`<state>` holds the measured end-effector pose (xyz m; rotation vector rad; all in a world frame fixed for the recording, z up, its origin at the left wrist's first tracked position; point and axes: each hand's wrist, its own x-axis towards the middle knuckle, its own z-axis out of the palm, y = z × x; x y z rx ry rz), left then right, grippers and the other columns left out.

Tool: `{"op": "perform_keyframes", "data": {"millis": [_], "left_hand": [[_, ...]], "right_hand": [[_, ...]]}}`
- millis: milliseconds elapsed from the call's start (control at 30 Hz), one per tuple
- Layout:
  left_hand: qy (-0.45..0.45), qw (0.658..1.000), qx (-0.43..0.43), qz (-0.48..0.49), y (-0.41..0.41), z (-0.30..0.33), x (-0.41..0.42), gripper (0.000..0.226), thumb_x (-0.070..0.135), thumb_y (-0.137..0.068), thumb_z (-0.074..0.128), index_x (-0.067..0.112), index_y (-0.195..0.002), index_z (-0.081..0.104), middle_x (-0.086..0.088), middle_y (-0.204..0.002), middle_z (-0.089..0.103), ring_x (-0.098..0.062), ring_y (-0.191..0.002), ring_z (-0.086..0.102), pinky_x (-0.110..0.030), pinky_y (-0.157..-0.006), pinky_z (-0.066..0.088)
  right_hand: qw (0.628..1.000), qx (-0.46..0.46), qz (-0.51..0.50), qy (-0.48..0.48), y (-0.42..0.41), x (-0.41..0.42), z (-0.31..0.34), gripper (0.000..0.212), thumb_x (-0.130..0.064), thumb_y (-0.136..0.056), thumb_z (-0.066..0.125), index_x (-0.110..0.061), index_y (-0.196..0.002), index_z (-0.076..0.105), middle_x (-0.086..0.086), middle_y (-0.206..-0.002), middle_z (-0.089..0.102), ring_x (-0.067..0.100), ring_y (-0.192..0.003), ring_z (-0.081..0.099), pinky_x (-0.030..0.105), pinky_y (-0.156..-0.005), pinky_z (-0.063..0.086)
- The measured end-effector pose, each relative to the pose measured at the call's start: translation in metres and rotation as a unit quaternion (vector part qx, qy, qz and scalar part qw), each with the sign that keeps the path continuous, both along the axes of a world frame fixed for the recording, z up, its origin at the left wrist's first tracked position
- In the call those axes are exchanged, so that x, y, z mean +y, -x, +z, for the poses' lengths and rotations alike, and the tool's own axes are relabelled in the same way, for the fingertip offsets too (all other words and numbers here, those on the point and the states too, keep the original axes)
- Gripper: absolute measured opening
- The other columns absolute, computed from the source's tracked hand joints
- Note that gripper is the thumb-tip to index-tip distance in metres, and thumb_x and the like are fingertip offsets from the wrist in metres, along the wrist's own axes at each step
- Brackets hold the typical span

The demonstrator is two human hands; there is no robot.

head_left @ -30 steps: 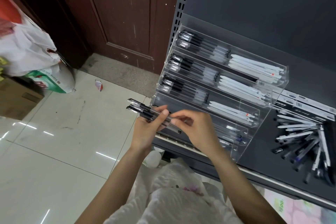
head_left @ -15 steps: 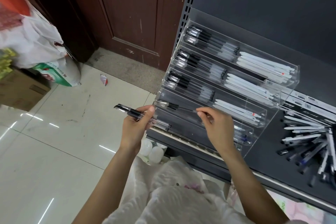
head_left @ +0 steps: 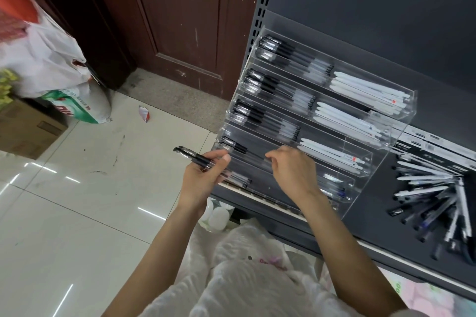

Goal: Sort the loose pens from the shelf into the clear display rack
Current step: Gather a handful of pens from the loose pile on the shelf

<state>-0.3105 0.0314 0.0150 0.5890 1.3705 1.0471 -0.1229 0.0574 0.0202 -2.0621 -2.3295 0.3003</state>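
- The grey shelf (head_left: 373, 216) stands by a brown door (head_left: 180, 20), over a shiny tiled floor (head_left: 77, 213).
- The clear rack (head_left: 381, 159) sits on it, and one black pen (head_left: 233, 145) lies in the fourth row.
- The right hand (head_left: 293, 170) is curled at that row; I cannot tell if it pinches anything.
- The left hand (head_left: 203, 177) grips a few black pens (head_left: 195, 157) over the floor, and they could slip and drop.
- Loose pens (head_left: 432, 195) wait at three o'clock.

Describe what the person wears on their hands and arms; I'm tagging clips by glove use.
No gloves: the left hand and right hand are bare, as are both forearms up to the bottom of the frame. No rings, watch or bracelet show. No sleeve covers them; a white garment with a small pink print appears on the torso between the arms.
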Motion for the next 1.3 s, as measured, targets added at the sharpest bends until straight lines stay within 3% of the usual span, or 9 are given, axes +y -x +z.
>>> {"op": "perform_keyframes", "data": {"millis": [200,367,533,667,900,1033,1100,1200,1300], "left_hand": [[-0.031,1.0,-0.001,0.002,-0.012,0.002,0.001,0.01,0.017,-0.086,0.066,0.014,-0.095,0.069,0.011,-0.078,0.07,-0.003,-0.069,0.066,-0.02,-0.067,0.054],[-0.063,0.997,0.013,-0.044,-0.02,0.004,0.003,0.016,0.021,-0.087,0.064,0.011,-0.098,0.068,-0.003,-0.073,0.064,-0.007,-0.065,0.065,-0.018,-0.064,0.053],[-0.017,0.998,0.019,-0.057,-0.013,0.0,0.003,0.029,0.034,-0.089,0.058,0.01,-0.098,0.073,-0.005,-0.064,0.051,-0.008,-0.057,0.059,-0.015,-0.058,0.05],[-0.008,0.996,0.065,-0.052,-0.004,-0.004,0.001,0.034,0.043,-0.09,0.055,0.017,-0.086,0.076,-0.012,-0.069,0.053,-0.015,-0.058,0.049,-0.015,-0.05,0.043],[0.005,0.996,0.074,-0.053,0.001,-0.002,0.002,0.037,0.04,-0.093,0.053,0.011,-0.083,0.075,-0.01,-0.059,0.044,-0.007,-0.046,0.038,-0.017,-0.049,0.036],[0.005,0.996,0.06,-0.066,-0.005,-0.002,0.004,0.03,0.034,-0.093,0.054,0.01,-0.089,0.072,-0.002,-0.054,0.049,-0.007,-0.05,0.048,-0.019,-0.058,0.045],[-0.009,0.996,0.048,-0.071,-0.009,0.0,0.006,0.026,0.03,-0.094,0.055,0.01,-0.089,0.072,-0.004,-0.058,0.052,-0.008,-0.052,0.052,-0.019,-0.06,0.048],[-0.03,0.996,0.036,-0.073,-0.017,0.004,0.011,0.02,0.025,-0.094,0.056,0.013,-0.085,0.07,-0.003,-0.06,0.054,-0.008,-0.055,0.054,-0.018,-0.061,0.05],[-0.049,0.994,0.024,-0.091,-0.029,0.01,0.018,0.022,0.029,-0.093,0.056,0.013,-0.085,0.069,0.001,-0.059,0.057,-0.005,-0.056,0.057,-0.017,-0.062,0.05]], "right_hand": [[0.965,0.258,0.018,0.04,0.018,-0.026,0.026,0.02,-0.033,-0.093,0.055,-0.023,-0.105,0.069,-0.014,-0.094,0.069,-0.002,-0.079,0.062,0.017,-0.066,0.05],[0.944,0.325,-0.054,0.002,0.014,-0.037,0.029,0.013,-0.024,-0.084,0.068,-0.021,-0.095,0.074,-0.014,-0.088,0.071,-0.004,-0.076,0.062,0.008,-0.065,0.046],[0.975,0.161,-0.107,-0.107,-0.018,-0.025,0.015,0.01,-0.027,-0.085,0.067,-0.023,-0.091,0.075,-0.008,-0.082,0.073,0.007,-0.068,0.062,0.018,-0.053,0.047],[0.989,0.042,-0.03,-0.14,-0.012,-0.01,-0.002,0.002,-0.02,-0.078,0.075,-0.021,-0.08,0.075,-0.003,-0.069,0.071,0.016,-0.063,0.064,0.023,-0.047,0.049],[0.991,-0.115,0.032,-0.064,0.001,-0.001,-0.006,0.017,-0.014,-0.061,0.086,-0.022,-0.061,0.071,-0.005,-0.052,0.06,0.015,-0.052,0.059,0.019,-0.048,0.042],[0.989,-0.142,0.046,-0.005,0.009,-0.002,0.001,0.025,-0.011,-0.066,0.08,-0.022,-0.087,0.072,-0.006,-0.071,0.067,0.013,-0.069,0.063,0.021,-0.055,0.041],[0.994,-0.095,0.024,-0.052,0.008,-0.005,0.005,0.026,-0.023,-0.07,0.081,-0.023,-0.094,0.071,-0.006,-0.076,0.069,0.013,-0.071,0.066,0.022,-0.057,0.046],[0.988,0.153,-0.009,-0.029,0.012,-0.018,0.021,0.022,-0.036,-0.093,0.055,-0.024,-0.107,0.068,-0.009,-0.096,0.073,0.009,-0.083,0.068,0.027,-0.066,0.054],[0.964,0.261,-0.043,-0.012,0.012,-0.033,0.029,0.017,-0.032,-0.088,0.064,-0.026,-0.102,0.071,-0.013,-0.096,0.072,0.001,-0.081,0.065,0.022,-0.073,0.052]]}}
